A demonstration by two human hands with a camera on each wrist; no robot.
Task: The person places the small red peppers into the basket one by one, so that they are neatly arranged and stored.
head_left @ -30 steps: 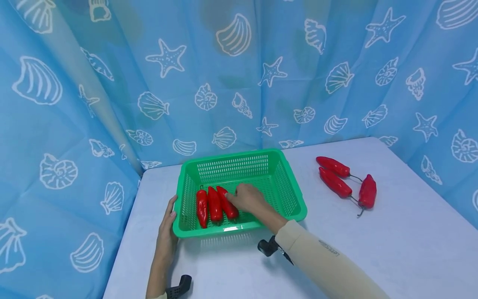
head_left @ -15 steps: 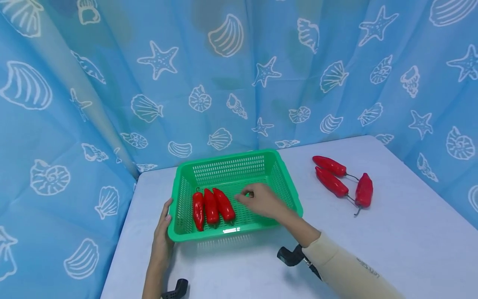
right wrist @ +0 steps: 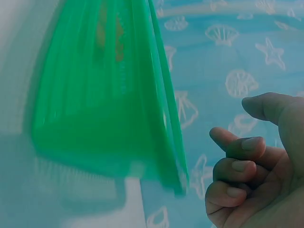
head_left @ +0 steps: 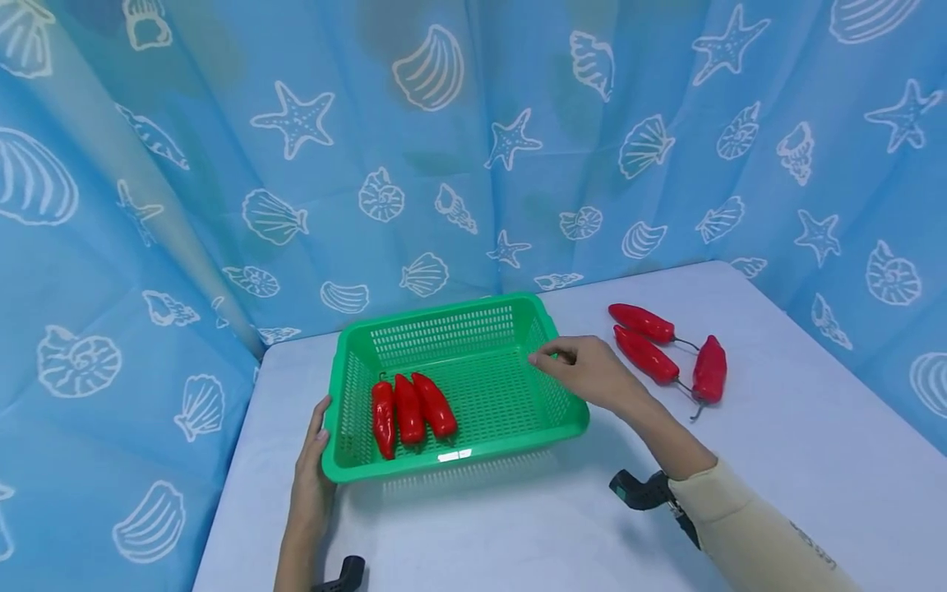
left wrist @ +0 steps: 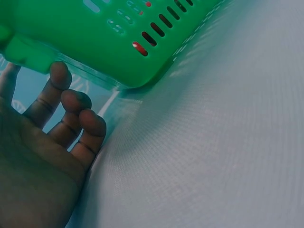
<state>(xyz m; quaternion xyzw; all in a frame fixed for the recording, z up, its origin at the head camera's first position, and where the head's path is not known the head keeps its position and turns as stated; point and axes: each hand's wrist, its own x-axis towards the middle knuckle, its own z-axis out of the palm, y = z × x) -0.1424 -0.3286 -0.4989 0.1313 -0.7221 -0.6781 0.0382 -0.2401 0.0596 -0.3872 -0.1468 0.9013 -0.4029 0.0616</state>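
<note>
A green plastic basket [head_left: 510, 446] stands on the white-covered table, three red peppers [head_left: 409, 411] lying side by side in its left part. Beside its left end is my left hand [head_left: 311, 481], fingertips right at the rim; the left wrist view shows its fingers [left wrist: 76, 102] slightly bent below the green edge. My right hand [head_left: 588, 378] hovers over the basket's right end with nothing in it. In the right wrist view its thumb [right wrist: 266, 107] is extended and the other fingers are loosely bent, next to the basket wall [right wrist: 95, 128].
Three more red peppers [head_left: 646, 353] with long stems lie on the table [head_left: 769, 395] to the right of the basket. A blue curtain [head_left: 459, 164] printed with seashells and starfish hangs behind and at both sides. Black wrist cameras [head_left: 638, 491] stick out below the hands.
My right hand has let go of the rightmost pepper in the basket and moved right, up over the basket's right end. The left hand has stayed at the left rim.
</note>
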